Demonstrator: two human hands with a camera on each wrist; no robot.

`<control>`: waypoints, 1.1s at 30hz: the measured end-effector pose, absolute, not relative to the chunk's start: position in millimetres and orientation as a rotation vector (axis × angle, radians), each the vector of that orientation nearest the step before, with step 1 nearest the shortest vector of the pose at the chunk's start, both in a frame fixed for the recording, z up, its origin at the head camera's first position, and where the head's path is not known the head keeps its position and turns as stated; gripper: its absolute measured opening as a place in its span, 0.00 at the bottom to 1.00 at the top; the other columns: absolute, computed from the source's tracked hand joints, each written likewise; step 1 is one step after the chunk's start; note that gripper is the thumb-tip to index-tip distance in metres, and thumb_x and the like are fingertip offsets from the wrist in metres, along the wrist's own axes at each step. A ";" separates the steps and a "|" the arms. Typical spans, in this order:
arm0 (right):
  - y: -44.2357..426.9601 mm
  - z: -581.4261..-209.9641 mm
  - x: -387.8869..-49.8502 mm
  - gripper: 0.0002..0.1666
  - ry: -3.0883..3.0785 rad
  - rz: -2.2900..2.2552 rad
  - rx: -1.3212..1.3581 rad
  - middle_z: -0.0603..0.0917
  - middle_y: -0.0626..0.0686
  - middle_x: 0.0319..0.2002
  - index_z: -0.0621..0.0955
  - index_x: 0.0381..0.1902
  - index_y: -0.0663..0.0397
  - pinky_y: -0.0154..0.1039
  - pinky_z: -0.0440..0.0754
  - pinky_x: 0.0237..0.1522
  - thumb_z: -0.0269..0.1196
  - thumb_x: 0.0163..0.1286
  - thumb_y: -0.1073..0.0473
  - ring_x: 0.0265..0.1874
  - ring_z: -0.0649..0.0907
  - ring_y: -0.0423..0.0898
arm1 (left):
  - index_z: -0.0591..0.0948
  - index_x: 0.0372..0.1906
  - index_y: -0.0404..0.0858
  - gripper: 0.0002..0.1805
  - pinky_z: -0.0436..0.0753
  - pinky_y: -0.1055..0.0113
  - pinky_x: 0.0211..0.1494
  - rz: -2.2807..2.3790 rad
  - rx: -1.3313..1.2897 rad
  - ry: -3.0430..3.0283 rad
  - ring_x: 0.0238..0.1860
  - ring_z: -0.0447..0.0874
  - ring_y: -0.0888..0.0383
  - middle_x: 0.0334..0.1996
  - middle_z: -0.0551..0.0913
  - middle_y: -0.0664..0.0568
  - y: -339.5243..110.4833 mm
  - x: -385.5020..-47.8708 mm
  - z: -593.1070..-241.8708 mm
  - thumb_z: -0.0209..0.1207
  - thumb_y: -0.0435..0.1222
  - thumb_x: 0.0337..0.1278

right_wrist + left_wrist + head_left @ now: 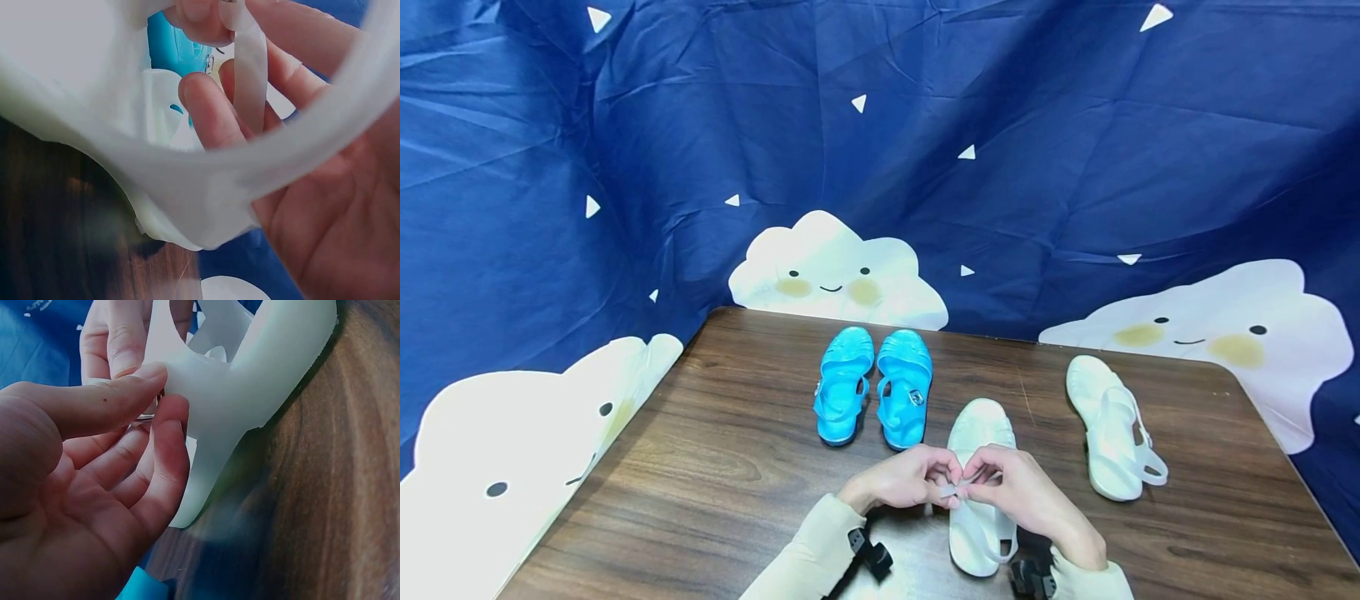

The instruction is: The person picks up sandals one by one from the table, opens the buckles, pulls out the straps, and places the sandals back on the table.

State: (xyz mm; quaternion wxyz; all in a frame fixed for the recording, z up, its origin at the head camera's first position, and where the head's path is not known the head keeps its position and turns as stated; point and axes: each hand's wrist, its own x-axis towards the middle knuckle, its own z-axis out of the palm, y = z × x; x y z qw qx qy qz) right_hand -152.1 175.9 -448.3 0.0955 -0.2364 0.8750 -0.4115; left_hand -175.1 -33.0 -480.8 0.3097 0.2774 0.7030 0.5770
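Note:
A white jelly sandal (981,425) stands on the table in front of me, toe pointing away. Over its middle both hands meet at the ankle strap. With thumb and fingertips my left hand (906,481) pinches the strap's metal buckle (144,419), which is mostly covered by the fingers in the left wrist view. My right hand (1022,492) holds the free strap end (251,75) between its fingers, close to the left fingertips. How far the strap runs through the buckle is hidden. The sandal's heel part fills much of the right wrist view.
A second white sandal (1108,437) stands to the right, its strap hanging out sideways. Two blue sandals, a left one (842,387) and a right one (904,383), stand side by side farther back. A blue cloth (895,150) hangs behind the wooden table (737,417).

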 end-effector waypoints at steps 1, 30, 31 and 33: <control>175.9 -448.4 -152.0 0.06 2.600 -1.216 -0.701 0.83 0.44 0.31 0.81 0.31 0.47 0.31 0.80 0.34 0.69 0.60 0.56 0.30 0.80 0.32 | 0.75 0.36 0.28 0.08 0.74 0.77 0.31 1.529 0.729 1.853 0.26 0.77 0.68 0.28 0.81 0.51 -32.9 -175.2 -480.9 0.62 0.23 0.54; 176.4 -448.3 -151.5 0.11 2.659 -1.223 -0.677 0.80 0.43 0.26 0.78 0.28 0.49 0.30 0.78 0.29 0.71 0.57 0.54 0.25 0.78 0.31 | 0.74 0.37 0.30 0.09 0.73 0.76 0.28 1.551 0.706 1.825 0.25 0.77 0.65 0.25 0.80 0.57 -34.8 -176.2 -480.8 0.63 0.23 0.53; 176.7 -448.5 -151.5 0.11 2.657 -1.235 -0.688 0.80 0.43 0.27 0.79 0.28 0.49 0.30 0.79 0.30 0.72 0.57 0.55 0.26 0.78 0.31 | 0.74 0.37 0.30 0.09 0.73 0.76 0.28 1.554 0.705 1.818 0.25 0.77 0.64 0.25 0.80 0.57 -35.0 -176.2 -480.5 0.62 0.23 0.54; 177.2 -448.3 -151.7 0.09 2.645 -1.248 -0.707 0.82 0.45 0.29 0.80 0.30 0.49 0.30 0.80 0.32 0.71 0.58 0.54 0.27 0.79 0.31 | 0.74 0.38 0.30 0.09 0.73 0.76 0.28 1.554 0.709 1.812 0.25 0.77 0.63 0.25 0.80 0.57 -35.3 -176.3 -480.3 0.62 0.23 0.54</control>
